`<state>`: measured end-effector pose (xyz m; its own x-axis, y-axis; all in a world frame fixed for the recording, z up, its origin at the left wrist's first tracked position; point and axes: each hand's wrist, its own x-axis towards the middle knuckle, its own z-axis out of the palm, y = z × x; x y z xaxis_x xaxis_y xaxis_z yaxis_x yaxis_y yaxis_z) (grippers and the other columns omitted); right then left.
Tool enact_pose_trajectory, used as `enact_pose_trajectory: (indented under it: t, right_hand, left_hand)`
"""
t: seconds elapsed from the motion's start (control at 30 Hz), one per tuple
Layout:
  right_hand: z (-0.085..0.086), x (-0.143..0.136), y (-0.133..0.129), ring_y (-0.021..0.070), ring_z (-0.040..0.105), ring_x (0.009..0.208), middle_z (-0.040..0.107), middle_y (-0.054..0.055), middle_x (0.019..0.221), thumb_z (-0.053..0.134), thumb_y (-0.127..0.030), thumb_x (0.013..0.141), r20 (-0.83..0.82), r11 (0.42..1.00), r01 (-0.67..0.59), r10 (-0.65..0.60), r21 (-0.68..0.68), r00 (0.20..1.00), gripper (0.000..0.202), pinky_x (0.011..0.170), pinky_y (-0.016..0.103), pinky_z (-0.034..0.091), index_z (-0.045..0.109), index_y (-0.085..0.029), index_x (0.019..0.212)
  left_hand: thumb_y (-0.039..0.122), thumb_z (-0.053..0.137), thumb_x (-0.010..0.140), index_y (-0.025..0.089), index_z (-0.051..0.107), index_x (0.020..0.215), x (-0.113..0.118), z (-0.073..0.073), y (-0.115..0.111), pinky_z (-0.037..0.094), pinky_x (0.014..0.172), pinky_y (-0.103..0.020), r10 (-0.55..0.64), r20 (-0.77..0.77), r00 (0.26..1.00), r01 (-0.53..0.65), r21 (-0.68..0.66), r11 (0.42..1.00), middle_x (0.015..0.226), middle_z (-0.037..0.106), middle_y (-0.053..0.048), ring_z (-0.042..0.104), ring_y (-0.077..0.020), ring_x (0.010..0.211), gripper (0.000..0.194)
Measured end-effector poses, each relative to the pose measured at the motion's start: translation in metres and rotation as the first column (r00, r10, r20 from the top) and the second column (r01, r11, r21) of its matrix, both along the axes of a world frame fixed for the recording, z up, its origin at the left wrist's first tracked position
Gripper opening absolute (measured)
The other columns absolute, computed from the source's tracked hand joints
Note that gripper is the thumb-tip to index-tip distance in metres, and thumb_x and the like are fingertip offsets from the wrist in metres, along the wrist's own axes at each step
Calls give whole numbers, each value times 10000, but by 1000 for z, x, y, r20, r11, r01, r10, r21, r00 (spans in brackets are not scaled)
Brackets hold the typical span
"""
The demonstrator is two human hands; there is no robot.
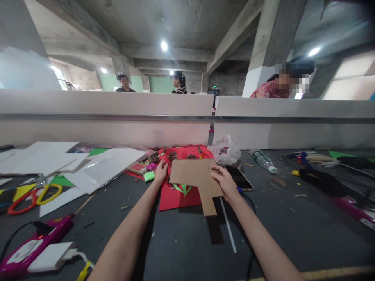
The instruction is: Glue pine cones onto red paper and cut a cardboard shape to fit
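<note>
Your right hand grips the cardboard piece above the middle of the desk; your left hand is at its left edge, grip unclear. Far right, a capped bottle lies near a crumpled bag. Left, a plastic sleeve covers white paper. The power strip's label is illegible.

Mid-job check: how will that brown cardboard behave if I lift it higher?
Probably fairly stiff: the cardboard looks nearly flat, with the right hand gripping its right side. Likely light, since it looks like a thin sheet. Its narrow strip might bend where it meets the wider part.
</note>
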<state>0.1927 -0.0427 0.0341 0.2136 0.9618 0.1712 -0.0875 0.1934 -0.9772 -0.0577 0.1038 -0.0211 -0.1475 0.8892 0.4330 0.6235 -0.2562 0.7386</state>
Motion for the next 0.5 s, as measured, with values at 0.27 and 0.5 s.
enact_pose_trajectory:
  t: [0.27, 0.5]
  right_hand:
    - [-19, -22, -10, 50, 367, 410, 440, -103, 468, 569, -157, 515, 158, 934, -271, 312, -234, 937, 288, 414, 167, 254, 438, -187, 770]
    - [-20, -24, -16, 31, 374, 408, 422, -111, 475, 562, -97, 528, 187, 840, -359, 461, -406, 867, 304, 411, 140, 283, 407, -186, 773]
  left_hand:
    - [230, 482, 699, 100, 536, 874, -3, 32, -8, 379, 813, -335, 98, -212, 972, -112, -53, 992, 945, 578, -153, 530, -245, 932, 225]
    - [359, 456, 719, 143, 590, 852, 7, 108, -78, 405, 710, -265, -255, -363, 896, 170, -251, 953, 898, 624, -74, 559, -191, 827, 287]
